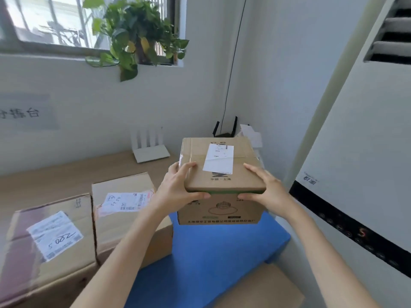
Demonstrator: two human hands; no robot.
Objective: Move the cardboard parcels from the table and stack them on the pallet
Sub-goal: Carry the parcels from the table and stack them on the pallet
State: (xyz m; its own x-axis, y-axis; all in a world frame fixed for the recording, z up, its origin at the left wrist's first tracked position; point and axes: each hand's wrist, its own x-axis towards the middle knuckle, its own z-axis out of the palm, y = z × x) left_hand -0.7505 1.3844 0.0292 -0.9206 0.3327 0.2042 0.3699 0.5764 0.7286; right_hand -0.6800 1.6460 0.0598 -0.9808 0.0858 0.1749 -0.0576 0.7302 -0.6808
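- Your left hand (180, 192) is clamped on the near left corner of the held parcel (222, 174): thumb on the top face, fingers curled onto the front face.
- Your right hand (264, 192) is clamped on the near right corner in the same way, thumb on top and fingers on the front.
- The held parcel sits between your two hands, upright, with its top flaps taped shut. It has a white label (219, 158) on the lid and a lamp drawing on the front. Contents not visible.
- The blue pallet (211, 252) lies directly below your hands and runs back toward you between your forearms. Cannot tell whether the held parcel touches it or hangs just above.
- A brown box (255, 290) is near your right forearm, low in the view. Only its top shows.
- The second parcel (124, 196) is just left of your left wrist, closed and taped, label on top.
- The third parcel (51, 241) is further left of your left hand, beside the second one. It is closed, with a handwritten label on top. Contents of both are hidden.
- The table (55, 174) lies under those two parcels, left of your left hand.
- A white router (151, 150) stands on the table beyond your left hand, at the wall.
- A black router (224, 130) is beyond the held parcel, in the corner.
- A potted plant (138, 34) is high above your left hand, on the window sill.
- A tall air conditioner (355, 152) stands right of your right hand.
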